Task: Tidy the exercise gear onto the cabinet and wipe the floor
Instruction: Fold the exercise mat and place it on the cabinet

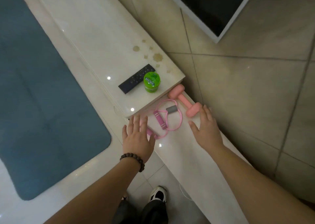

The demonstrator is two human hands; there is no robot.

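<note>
Both the left hand (138, 136) and right hand (207, 126) are spread flat, holding nothing, flanking the pink resistance band (167, 117).

black remote (136, 78), green tub (151, 82), perhaps gum

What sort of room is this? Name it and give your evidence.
Probably a home living room. A TV remote lies on a glossy low cabinet, a dark screen hangs on the tiled wall, and a blue mat covers the floor.
</note>
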